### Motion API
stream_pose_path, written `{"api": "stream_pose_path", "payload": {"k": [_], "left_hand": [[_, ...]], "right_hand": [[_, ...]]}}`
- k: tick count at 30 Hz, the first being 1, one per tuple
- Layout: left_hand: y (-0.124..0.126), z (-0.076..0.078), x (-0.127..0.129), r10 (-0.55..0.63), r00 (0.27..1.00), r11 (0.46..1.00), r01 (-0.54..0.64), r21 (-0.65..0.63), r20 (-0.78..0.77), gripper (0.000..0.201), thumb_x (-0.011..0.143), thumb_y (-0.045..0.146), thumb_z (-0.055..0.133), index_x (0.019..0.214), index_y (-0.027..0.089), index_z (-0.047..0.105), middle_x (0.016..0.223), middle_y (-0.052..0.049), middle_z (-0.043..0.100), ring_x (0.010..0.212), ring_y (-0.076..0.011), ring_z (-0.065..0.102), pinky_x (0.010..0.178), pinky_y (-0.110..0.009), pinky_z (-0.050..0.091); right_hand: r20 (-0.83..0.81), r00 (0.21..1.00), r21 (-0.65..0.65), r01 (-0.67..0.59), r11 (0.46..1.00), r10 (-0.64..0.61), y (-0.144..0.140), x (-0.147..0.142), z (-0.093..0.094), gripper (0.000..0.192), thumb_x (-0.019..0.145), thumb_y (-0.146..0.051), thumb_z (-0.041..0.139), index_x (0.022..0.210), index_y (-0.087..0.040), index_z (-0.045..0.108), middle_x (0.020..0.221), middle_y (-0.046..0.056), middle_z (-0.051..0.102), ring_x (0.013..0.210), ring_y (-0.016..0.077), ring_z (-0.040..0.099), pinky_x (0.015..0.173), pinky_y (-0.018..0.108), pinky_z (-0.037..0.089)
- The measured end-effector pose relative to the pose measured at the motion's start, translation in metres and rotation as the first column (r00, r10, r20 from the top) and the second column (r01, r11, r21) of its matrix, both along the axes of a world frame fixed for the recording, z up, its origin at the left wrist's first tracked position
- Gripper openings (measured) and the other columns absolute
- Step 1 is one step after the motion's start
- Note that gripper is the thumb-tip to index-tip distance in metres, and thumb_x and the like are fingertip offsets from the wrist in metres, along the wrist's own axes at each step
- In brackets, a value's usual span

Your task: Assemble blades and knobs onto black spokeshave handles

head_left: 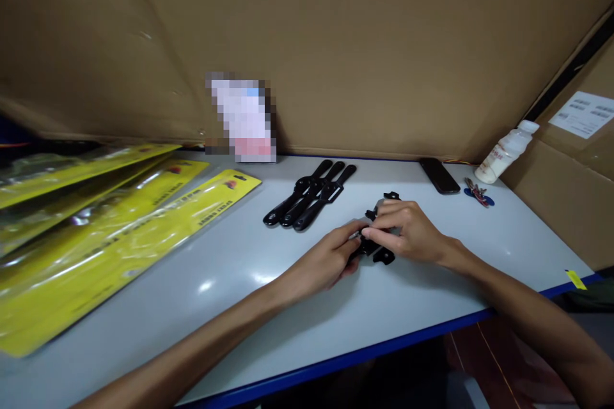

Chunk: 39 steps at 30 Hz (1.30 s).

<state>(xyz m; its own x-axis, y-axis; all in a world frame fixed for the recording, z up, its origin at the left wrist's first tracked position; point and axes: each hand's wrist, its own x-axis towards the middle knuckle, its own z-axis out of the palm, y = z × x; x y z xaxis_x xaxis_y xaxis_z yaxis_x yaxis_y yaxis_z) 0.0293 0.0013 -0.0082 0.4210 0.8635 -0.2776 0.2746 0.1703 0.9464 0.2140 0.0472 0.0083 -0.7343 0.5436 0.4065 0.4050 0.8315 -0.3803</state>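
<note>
Both of my hands meet over the table, right of centre. A black part with rounded lugs (384,257) and a greyish flat piece lies between them, mostly covered by fingers, so its kind is unclear. My left hand (336,257) is closed around its left side, thumb on top. From the right, my right hand (407,230) pinches its upper face, thumb and fingertips close to the left thumb. More black lugs stick out beyond the right fingers. Farther back, left of the hands, several long black handle-like pieces (319,197) with slotted middles lie side by side.
Yellow blister packs (192,217) with clear plastic spread over the table's left side. A pixelated upright item (244,118) leans against the cardboard wall (359,45). At the back right are a black phone (439,176), keys (477,192) and a white bottle (506,152). Blue edging (384,353) borders the table.
</note>
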Motion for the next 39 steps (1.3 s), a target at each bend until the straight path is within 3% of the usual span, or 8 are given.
{"api": "stream_pose_path", "payload": {"k": [6, 10, 15, 20, 24, 28, 34, 39], "left_hand": [[0.0, 0.001, 0.001, 0.005, 0.999, 1.0, -0.006, -0.02, -0.041, 0.039, 0.096, 0.028, 0.033, 0.13, 0.015, 0.047, 0.052, 0.008, 0.042, 0.038, -0.0092, 0.03, 0.036, -0.02, 0.024], [-0.001, 0.001, 0.0, -0.007, 1.0, 1.0, 0.007, -0.004, -0.019, 0.033, 0.095, 0.029, 0.035, 0.121, 0.015, 0.051, 0.053, 0.008, 0.042, 0.039, -0.0081, 0.03, 0.036, -0.019, 0.024], [-0.001, 0.002, 0.001, 0.007, 1.0, 0.999, -0.007, -0.033, -0.018, 0.033, 0.095, 0.03, 0.036, 0.121, 0.016, 0.05, 0.053, 0.008, 0.043, 0.038, -0.0082, 0.03, 0.036, -0.019, 0.022], [-0.001, 0.002, 0.002, 0.009, 1.0, 1.0, -0.008, -0.024, 0.003, 0.03, 0.094, 0.031, 0.038, 0.116, 0.016, 0.052, 0.052, 0.008, 0.042, 0.039, -0.0085, 0.03, 0.038, -0.021, 0.023], [-0.001, 0.002, 0.001, 0.012, 1.0, 1.0, -0.012, -0.008, -0.005, 0.031, 0.094, 0.027, 0.036, 0.117, 0.016, 0.052, 0.052, 0.008, 0.042, 0.038, -0.0088, 0.03, 0.039, -0.022, 0.025], [-0.002, 0.001, 0.0, -0.004, 1.0, 1.0, 0.004, 0.015, -0.012, 0.027, 0.094, 0.026, 0.035, 0.111, 0.016, 0.054, 0.053, 0.008, 0.043, 0.038, -0.0081, 0.031, 0.04, -0.022, 0.025], [-0.003, 0.001, 0.001, -0.006, 0.999, 1.0, 0.005, -0.023, -0.041, 0.037, 0.096, 0.029, 0.034, 0.125, 0.016, 0.05, 0.054, 0.007, 0.042, 0.04, -0.0096, 0.03, 0.039, -0.022, 0.024], [0.0, -0.003, -0.006, -0.029, 0.998, 0.986, 0.039, 0.16, -0.064, 0.043, 0.097, 0.037, 0.036, 0.133, 0.017, 0.05, 0.063, 0.006, 0.043, 0.054, -0.0118, 0.041, 0.05, -0.024, 0.034]], "right_hand": [[0.041, 0.996, 0.083, 0.077, 0.994, -0.081, 0.001, 0.0, 0.001, 0.038, 0.096, -0.025, 0.05, 0.059, -0.019, 0.056, 0.06, -0.001, 0.054, 0.059, 0.0131, 0.042, 0.067, 0.03, 0.037], [-0.018, 1.0, -0.021, -0.021, 1.0, 0.02, 0.0, 0.0, 0.001, 0.037, 0.095, -0.023, 0.052, 0.058, -0.019, 0.056, 0.056, -0.003, 0.05, 0.057, 0.0114, 0.043, 0.066, 0.027, 0.038], [0.045, 0.997, 0.058, 0.058, 0.997, -0.061, 0.0, 0.0, 0.001, 0.039, 0.095, -0.024, 0.05, 0.056, -0.019, 0.054, 0.058, -0.001, 0.053, 0.058, 0.0128, 0.042, 0.065, 0.029, 0.035], [0.019, 1.0, -0.014, -0.015, 1.0, 0.016, -0.001, 0.0, 0.001, 0.036, 0.095, -0.023, 0.049, 0.06, -0.02, 0.058, 0.057, -0.002, 0.053, 0.057, 0.012, 0.043, 0.066, 0.028, 0.038], [0.044, 0.997, 0.084, 0.058, 0.995, -0.062, -0.001, 0.0, 0.001, 0.039, 0.094, -0.022, 0.049, 0.056, -0.019, 0.053, 0.057, -0.001, 0.052, 0.057, 0.0128, 0.039, 0.065, 0.03, 0.035], [0.02, 1.0, 0.005, -0.013, 1.0, 0.013, -0.001, -0.001, 0.0, 0.039, 0.095, -0.023, 0.049, 0.056, -0.02, 0.053, 0.055, -0.003, 0.049, 0.055, 0.0117, 0.04, 0.065, 0.029, 0.037], [0.018, 0.998, 0.034, 0.065, 0.997, -0.065, -0.001, 0.0, 0.004, 0.039, 0.093, -0.022, 0.05, 0.054, -0.02, 0.051, 0.055, -0.002, 0.05, 0.056, 0.0123, 0.039, 0.063, 0.03, 0.035], [-0.146, 0.976, 0.019, 0.168, 0.986, -0.163, 0.006, 0.013, 0.017, 0.029, 0.091, -0.02, 0.055, 0.064, -0.019, 0.065, 0.063, 0.001, 0.061, 0.066, 0.0154, 0.051, 0.066, 0.031, 0.041]]}}
